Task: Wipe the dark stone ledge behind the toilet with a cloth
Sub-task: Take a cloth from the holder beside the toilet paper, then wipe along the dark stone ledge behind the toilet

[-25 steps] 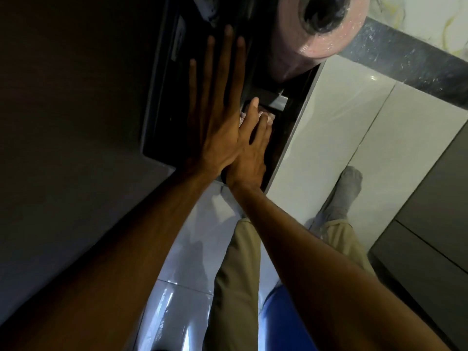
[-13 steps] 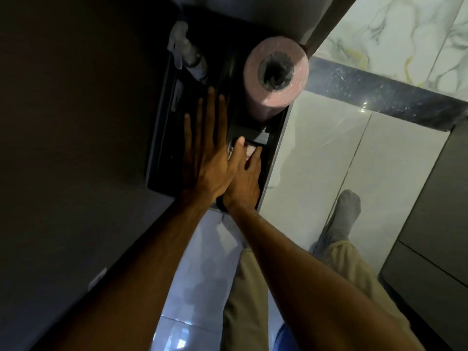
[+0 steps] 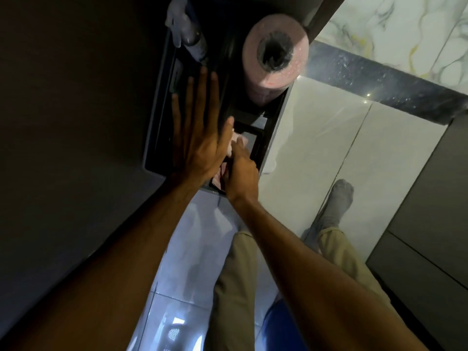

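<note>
Dark stone ledge fills my view; L hand flat on it, fingers spread. R hand clamped on pink cloth at near end. Pink roll behind. No legible text.

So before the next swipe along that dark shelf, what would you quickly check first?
1. Cloth in hand: ok. The right hand is pressed down on the pale pink cloth.
2. Cloth touching the dark ledge: ok, as far as can be seen; most of it is hidden under the hands.
3. Left hand out of the way: not ok. It lies flat, fingers spread, partly over the cloth.
4. Path ahead clear: not ok. The pink paper roll and a spray bottle stand farther along.
5. Ledge already clean: cannot tell, too dim.
</note>
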Available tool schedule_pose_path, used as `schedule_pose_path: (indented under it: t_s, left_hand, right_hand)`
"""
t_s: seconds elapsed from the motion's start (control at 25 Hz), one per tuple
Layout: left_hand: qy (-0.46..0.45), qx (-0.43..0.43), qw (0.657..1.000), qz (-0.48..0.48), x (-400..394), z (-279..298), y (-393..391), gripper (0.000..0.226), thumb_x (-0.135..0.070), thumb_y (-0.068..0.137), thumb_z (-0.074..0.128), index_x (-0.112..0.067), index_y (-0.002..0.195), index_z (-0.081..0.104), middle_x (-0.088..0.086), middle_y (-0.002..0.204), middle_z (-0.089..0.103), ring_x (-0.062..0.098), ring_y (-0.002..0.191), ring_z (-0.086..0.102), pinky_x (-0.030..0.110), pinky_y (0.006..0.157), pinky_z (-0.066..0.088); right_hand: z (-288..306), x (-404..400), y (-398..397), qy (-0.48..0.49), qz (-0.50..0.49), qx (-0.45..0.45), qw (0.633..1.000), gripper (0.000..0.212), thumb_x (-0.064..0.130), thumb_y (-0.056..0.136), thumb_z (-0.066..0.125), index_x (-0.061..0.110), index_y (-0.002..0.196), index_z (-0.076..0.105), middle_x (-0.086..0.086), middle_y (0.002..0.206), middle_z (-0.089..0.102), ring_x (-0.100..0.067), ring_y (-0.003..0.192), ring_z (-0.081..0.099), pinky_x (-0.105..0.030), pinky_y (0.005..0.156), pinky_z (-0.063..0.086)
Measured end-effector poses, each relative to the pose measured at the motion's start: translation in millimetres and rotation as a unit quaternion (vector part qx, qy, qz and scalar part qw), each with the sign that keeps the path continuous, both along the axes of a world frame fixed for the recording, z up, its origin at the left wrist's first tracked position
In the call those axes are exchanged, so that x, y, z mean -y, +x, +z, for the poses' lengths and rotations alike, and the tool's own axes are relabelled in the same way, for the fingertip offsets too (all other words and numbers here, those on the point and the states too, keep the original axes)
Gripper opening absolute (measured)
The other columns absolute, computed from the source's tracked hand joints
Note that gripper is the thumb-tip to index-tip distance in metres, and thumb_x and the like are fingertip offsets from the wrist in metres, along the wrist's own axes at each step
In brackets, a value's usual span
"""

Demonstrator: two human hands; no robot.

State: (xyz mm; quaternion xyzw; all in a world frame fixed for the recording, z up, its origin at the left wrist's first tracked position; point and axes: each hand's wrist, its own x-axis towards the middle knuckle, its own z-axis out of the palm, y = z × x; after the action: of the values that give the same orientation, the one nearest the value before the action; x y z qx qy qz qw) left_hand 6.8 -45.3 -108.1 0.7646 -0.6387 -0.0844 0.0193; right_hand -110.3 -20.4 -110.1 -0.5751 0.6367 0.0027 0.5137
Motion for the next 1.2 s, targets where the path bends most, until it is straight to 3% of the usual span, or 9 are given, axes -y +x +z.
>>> schedule_pose_path:
  t_s: [0.08,0.2,0.28,0.48,0.68,0.84,1.0,1.12,1.2]
  left_hand:
    - [-0.027,0.012,0.999,0.042,2,35,-7,0.076,-0.054,0.119,0.020,-0.001,0.173,0.029,0.024,0.181,0.029,0.041,0.168,0.030,0.066,0.137,0.025]
    - [-0.023,-0.021,0.996,0.087,-4,93,-34,0.079,-0.056,0.118,0.012,-0.002,0.174,0.024,0.022,0.183,0.025,0.039,0.170,0.026,0.065,0.138,0.022]
    - [-0.025,-0.012,0.997,0.079,-10,125,-62,0.075,-0.053,0.119,0.013,-0.005,0.176,0.021,0.021,0.184,0.022,0.038,0.171,0.025,0.065,0.138,0.023]
    - [0.030,-0.020,0.999,-0.034,-5,185,-177,0.069,-0.046,0.119,0.024,-0.004,0.174,0.028,0.023,0.181,0.029,0.041,0.168,0.030,0.068,0.133,0.032]
    - [0.080,-0.037,0.995,-0.053,46,188,-273,0.068,-0.043,0.114,0.035,-0.004,0.169,0.041,0.023,0.176,0.040,0.041,0.164,0.039,0.068,0.128,0.041]
    - [0.175,-0.011,0.982,-0.065,88,128,-307,0.072,-0.049,0.117,0.018,-0.011,0.177,0.017,0.017,0.184,0.018,0.035,0.172,0.018,0.060,0.139,0.023]
    - [0.133,0.035,0.987,-0.079,108,3,-305,0.060,-0.039,0.120,0.037,-0.004,0.167,0.045,0.023,0.171,0.047,0.040,0.159,0.047,0.060,0.124,0.050]
    - [0.227,-0.005,0.973,-0.040,124,-118,-302,0.082,-0.054,0.109,-0.005,-0.010,0.178,0.001,0.021,0.186,0.004,0.039,0.173,0.009,0.060,0.140,0.015]
    - [0.248,0.002,0.968,-0.046,131,-205,-302,0.085,-0.058,0.103,-0.019,-0.014,0.176,-0.013,0.018,0.185,-0.014,0.038,0.174,-0.007,0.059,0.141,0.002]
  right_hand:
    - [36,7,-23,0.002,-0.031,0.064,0.997,0.053,0.005,0.114,0.054,0.012,0.166,0.045,-0.013,0.154,0.065,-0.024,0.132,0.067,-0.027,0.114,0.053]
    - [98,30,-78,-0.027,-0.086,0.107,0.990,0.044,0.007,0.119,0.050,0.010,0.163,0.053,0.004,0.126,0.076,0.010,0.098,0.067,0.007,0.087,0.044]
    - [138,48,-120,-0.066,-0.096,0.132,0.984,0.040,0.005,0.118,0.052,0.004,0.157,0.058,0.011,0.116,0.076,0.015,0.093,0.071,0.004,0.084,0.048]
    - [211,119,-227,-0.094,-0.139,0.146,0.975,0.037,0.010,0.117,0.052,0.002,0.153,0.061,-0.015,0.146,0.074,-0.027,0.133,0.072,-0.035,0.119,0.056]
    - [222,194,-294,-0.107,-0.151,0.123,0.975,0.030,0.021,0.120,0.050,0.022,0.147,0.064,0.004,0.116,0.078,0.005,0.098,0.075,-0.010,0.098,0.059]
    - [166,219,-304,-0.057,-0.182,0.077,0.979,0.039,0.028,0.122,0.046,0.022,0.159,0.056,-0.006,0.139,0.075,-0.013,0.121,0.073,-0.037,0.119,0.056]
    - [47,220,-299,0.009,-0.265,0.084,0.960,0.045,0.043,0.124,0.031,0.024,0.149,0.063,0.003,0.136,0.072,-0.004,0.113,0.069,-0.042,0.117,0.055]
    - [-82,218,-299,0.015,-0.230,0.067,0.971,0.050,0.037,0.124,0.033,0.027,0.173,0.033,0.005,0.180,0.038,-0.015,0.165,0.038,-0.040,0.139,0.031]
    - [-169,221,-300,-0.037,-0.141,0.016,0.989,0.062,0.019,0.121,0.047,0.018,0.177,0.020,0.001,0.187,0.018,-0.017,0.173,0.017,-0.040,0.142,0.023]
